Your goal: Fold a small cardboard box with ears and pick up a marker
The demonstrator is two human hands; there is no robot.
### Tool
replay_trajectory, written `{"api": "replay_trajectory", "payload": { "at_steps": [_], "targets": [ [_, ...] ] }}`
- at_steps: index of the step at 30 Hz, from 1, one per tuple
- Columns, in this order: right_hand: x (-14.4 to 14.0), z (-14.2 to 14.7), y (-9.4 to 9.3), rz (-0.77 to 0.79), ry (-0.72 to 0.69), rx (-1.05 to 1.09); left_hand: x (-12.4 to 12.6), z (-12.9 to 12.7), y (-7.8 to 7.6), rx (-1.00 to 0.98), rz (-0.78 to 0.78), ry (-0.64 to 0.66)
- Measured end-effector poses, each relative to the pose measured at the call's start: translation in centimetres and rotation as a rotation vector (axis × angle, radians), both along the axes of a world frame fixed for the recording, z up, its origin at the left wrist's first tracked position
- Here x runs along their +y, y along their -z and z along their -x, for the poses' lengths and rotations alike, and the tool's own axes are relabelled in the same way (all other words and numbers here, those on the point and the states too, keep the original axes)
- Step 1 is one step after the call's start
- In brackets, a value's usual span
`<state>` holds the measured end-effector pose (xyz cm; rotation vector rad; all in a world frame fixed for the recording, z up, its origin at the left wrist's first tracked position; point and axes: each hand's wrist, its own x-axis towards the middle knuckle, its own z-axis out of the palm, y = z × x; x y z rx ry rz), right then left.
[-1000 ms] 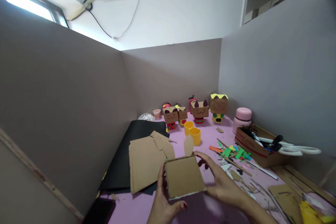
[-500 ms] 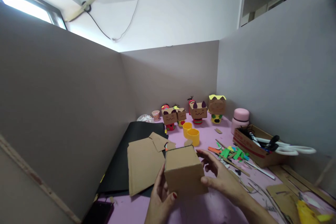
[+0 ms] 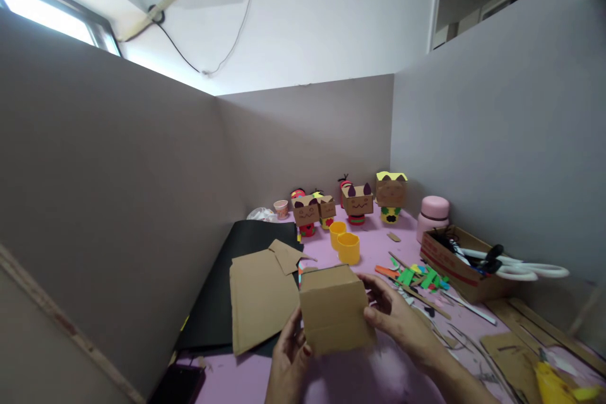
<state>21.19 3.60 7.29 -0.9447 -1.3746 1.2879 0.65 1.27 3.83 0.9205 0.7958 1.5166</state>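
Between both hands, above the pink table [image 3: 227, 379], is a small cardboard box [image 3: 336, 312], tilted so its front face shows. My left hand [image 3: 291, 350] grips the box's lower left edge, thumb toward the front. On the other side, my right hand [image 3: 391, 312] holds the right edge with the thumb on the front and fingers behind. Just beyond the box stand two yellow rings [image 3: 349, 249]. Flat cardboard sheets [image 3: 262, 303] lie to the left on black sheets [image 3: 208, 309].
Cardboard-headed figures [image 3: 358, 202] line the back by a paper cup [image 3: 281, 209]. At right are a pink bottle [image 3: 433, 218], a carton [image 3: 454, 271] holding scissors [image 3: 521, 267], and colourful scraps [image 3: 421, 276]. A dark phone [image 3: 177, 384] lies front left. Grey partitions [image 3: 307, 132] enclose the table.
The box has been tipped so that more of its front face shows and less of its top. Both hands have shifted slightly with it, still holding its sides.
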Motion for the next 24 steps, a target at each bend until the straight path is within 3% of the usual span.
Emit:
{"api": "replay_trajectory", "payload": {
  "at_steps": [11, 24],
  "targets": [
    [-0.04, -0.46, -0.25, -0.02, -0.034, 0.005, 0.25, 0.33, 0.36, -0.01, 0.006, 0.033],
    [0.0, -0.87, -0.33, -0.061, -0.066, 0.022, -0.15, 0.28, -0.35, 0.005, 0.01, 0.044]
  ]
}}
